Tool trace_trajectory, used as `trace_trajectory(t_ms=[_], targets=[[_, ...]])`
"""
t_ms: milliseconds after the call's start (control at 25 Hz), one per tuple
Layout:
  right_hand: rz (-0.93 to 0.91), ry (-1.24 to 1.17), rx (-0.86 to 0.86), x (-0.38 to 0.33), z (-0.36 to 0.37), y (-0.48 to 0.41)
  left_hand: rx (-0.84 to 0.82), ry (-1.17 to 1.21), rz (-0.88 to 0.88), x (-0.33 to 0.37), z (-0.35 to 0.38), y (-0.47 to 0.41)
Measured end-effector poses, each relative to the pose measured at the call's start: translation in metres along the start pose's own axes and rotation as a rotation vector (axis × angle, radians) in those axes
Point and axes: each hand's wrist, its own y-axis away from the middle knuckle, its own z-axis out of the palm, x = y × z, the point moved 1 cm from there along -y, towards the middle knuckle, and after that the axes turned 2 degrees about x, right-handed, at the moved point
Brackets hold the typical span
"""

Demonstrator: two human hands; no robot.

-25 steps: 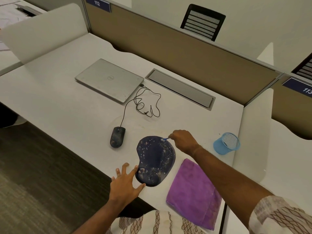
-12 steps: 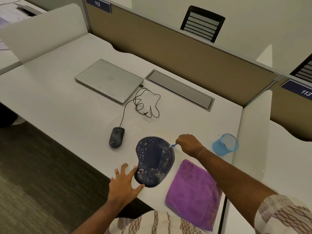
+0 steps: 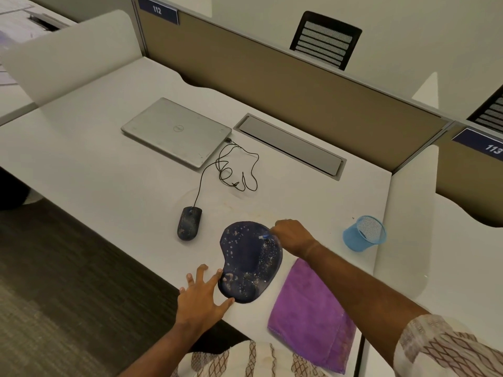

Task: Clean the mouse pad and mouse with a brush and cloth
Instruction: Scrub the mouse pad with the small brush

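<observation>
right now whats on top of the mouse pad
Pale specks, and the tip of a blue brush held by the right hand. The hand hides the rest of it.

Right hand (image 3: 292,235) with blue brush (image 3: 264,236) on speckled mouse pad (image 3: 249,263), left hand (image 3: 202,297) alongside.

White surface (image 3: 95,186), pale stains mid-way. Closed silver laptop (image 3: 177,131) far left; grey hatch (image 3: 290,144) set in beside it. Wired mouse (image 3: 189,223), cable (image 3: 236,170) looped. Speckled dark mouse pad (image 3: 245,257) near front edge, purple cloth (image 3: 307,314) just right. Blue mesh cup (image 3: 363,236) near the right edge.
</observation>
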Motion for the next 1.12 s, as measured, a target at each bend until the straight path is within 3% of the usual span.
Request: trace_trajectory(t_ms=[240,400,560,760,1000,1120], targets=[[0.049,-0.008,-0.013,0.03,0.001,0.016,0.001,-0.002,0.001,-0.001,0.001,0.0],[-0.017,-0.074,0.089,0.009,-0.011,0.006,0.002,0.001,0.001,-0.001,0.001,0.0],[-0.047,-0.024,0.012,-0.012,-0.003,0.002,0.004,-0.003,0.001,0.0,0.0,0.0],[0.001,0.023,-0.039,0.015,0.006,0.019,0.01,0.004,0.005,0.001,-0.001,0.002],[-0.026,-0.044,0.08,0.006,-0.011,0.015,0.013,-0.003,0.01,0.001,-0.001,0.002],[-0.079,-0.026,0.047,-0.015,-0.008,0.011,0.015,-0.001,0.013,0.001,-0.001,0.001]])
